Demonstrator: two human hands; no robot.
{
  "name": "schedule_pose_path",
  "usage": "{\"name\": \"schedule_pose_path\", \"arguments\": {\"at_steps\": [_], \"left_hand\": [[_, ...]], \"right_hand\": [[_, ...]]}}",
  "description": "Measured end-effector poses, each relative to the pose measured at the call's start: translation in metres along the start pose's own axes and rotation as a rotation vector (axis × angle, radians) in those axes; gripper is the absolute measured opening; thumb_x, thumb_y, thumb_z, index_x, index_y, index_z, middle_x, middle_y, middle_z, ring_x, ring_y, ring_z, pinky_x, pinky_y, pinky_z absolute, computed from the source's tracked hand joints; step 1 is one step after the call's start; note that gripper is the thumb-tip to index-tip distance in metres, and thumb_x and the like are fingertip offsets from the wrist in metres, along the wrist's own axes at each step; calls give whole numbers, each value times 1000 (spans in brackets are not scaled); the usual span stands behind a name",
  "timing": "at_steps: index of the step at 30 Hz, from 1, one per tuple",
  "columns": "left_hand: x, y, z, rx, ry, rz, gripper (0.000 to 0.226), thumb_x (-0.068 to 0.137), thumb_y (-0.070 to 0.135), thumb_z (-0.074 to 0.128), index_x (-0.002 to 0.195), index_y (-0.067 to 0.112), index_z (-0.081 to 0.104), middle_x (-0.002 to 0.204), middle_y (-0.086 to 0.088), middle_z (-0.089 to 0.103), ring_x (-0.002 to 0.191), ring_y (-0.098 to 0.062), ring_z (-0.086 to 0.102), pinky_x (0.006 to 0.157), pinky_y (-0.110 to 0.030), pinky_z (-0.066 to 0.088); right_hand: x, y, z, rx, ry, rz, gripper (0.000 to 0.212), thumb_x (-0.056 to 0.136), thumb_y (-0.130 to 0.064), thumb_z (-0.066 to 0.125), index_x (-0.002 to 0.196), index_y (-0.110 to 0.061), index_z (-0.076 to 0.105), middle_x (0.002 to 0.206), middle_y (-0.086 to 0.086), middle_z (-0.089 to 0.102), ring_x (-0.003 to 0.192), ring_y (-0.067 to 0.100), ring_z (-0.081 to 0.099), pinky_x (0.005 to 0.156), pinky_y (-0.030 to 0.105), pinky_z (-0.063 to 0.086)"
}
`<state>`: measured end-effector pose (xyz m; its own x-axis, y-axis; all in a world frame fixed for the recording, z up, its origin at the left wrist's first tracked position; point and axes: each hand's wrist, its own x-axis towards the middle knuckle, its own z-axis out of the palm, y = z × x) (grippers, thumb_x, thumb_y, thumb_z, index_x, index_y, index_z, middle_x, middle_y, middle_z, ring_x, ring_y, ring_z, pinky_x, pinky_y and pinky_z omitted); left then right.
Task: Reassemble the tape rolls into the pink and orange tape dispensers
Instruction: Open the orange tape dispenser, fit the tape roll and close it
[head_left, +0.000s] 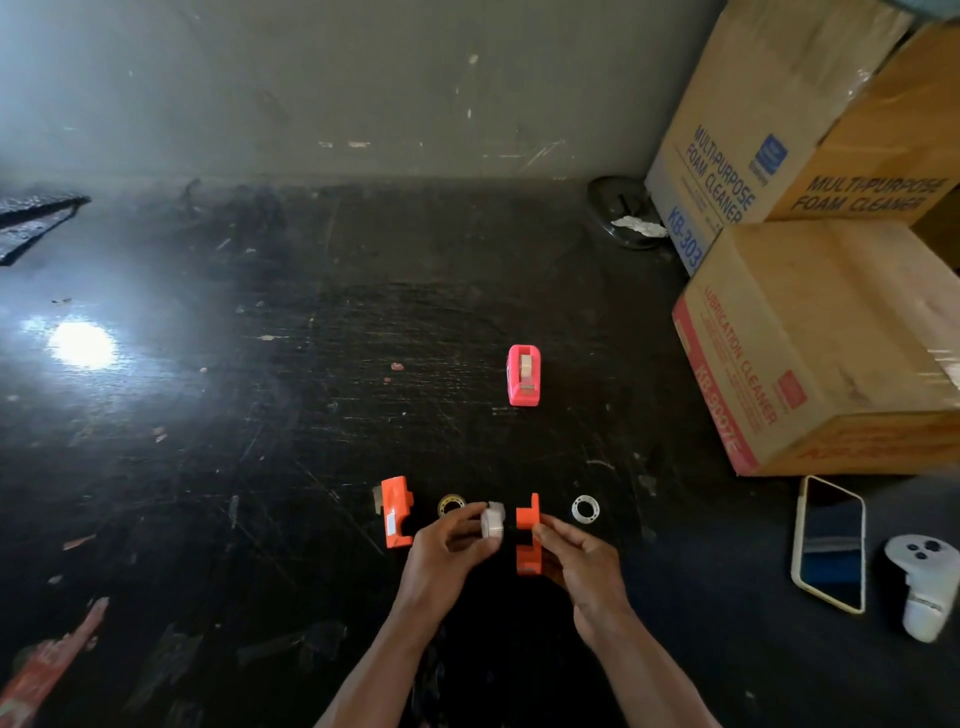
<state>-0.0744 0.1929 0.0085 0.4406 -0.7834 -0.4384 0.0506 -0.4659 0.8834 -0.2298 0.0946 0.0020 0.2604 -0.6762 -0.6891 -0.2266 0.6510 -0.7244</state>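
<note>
Head view looks down at a dark scratched table (311, 415). Left hand (447, 545) pinches a small clear tape roll (492, 521) with its fingertips. Right hand (576, 556) pinches an orange plastic dispenser half (529, 535), just right of the roll. Another orange dispenser half (397, 513) lies left of the roll. A white plastic ring (585, 509) lies right of it. A pink tape dispenser (524, 375), with tape inside, stands farther back.

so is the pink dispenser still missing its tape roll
No, the pink dispenser stands on the table with a tape roll already seated in it.
</note>
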Motion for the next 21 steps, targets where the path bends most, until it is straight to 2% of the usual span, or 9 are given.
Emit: {"name": "schedule_pose_path", "arguments": {"at_steps": [2,4,7,10,12,16,21], "left_hand": [[2,8,2,-94,-5,-21,39,91,15,75,123,38,68,113,8,75,103,-1,73,80,-18,58],[5,14,4,-147,-24,-29,40,92,12,73,127,31,67,116,6,74,101,2,73,77,-17,59],[10,17,3,-166,-44,-18,40,93,11,71,125,34,65,121,6,73,107,-1,72,82,-19,60],[14,17,-1,-146,-77,-25,47,94,13,71,136,28,60,130,3,69,117,-9,69,96,-29,59],[17,16,-5,-122,-109,-20,47,94,12,69,137,30,59,132,3,69,121,-10,67,104,-36,56],[21,15,-10,-78,-133,5,47,94,8,69,133,34,61,130,5,71,121,-5,67,102,-31,57],[24,15,-12,-52,-144,12,48,93,6,70,135,26,61,126,3,73,119,-8,69,101,-33,58]], "right_hand": [[0,-2,1,0,-12,-15,20,92,-19,74,108,-29,81,110,3,81,105,21,77,102,49,58],[0,-6,4,-10,-38,-25,19,92,-19,74,106,-29,82,109,1,82,105,20,77,101,48,58],[0,-12,7,-18,-67,-19,18,90,-21,77,103,-31,84,111,1,81,108,21,75,103,48,57],[0,-16,7,-3,-83,-11,18,90,-19,76,103,-30,84,110,3,82,107,22,76,102,48,57],[-3,-19,7,9,-104,-17,18,92,-16,73,103,-26,84,107,2,83,106,21,76,100,46,58],[-6,-22,9,34,-119,-20,19,92,-15,73,107,-21,82,105,5,83,106,24,76,100,47,58],[-7,-25,13,64,-105,-4,17,91,-13,74,105,-19,82,100,5,84,102,24,78,96,45,60]]}}
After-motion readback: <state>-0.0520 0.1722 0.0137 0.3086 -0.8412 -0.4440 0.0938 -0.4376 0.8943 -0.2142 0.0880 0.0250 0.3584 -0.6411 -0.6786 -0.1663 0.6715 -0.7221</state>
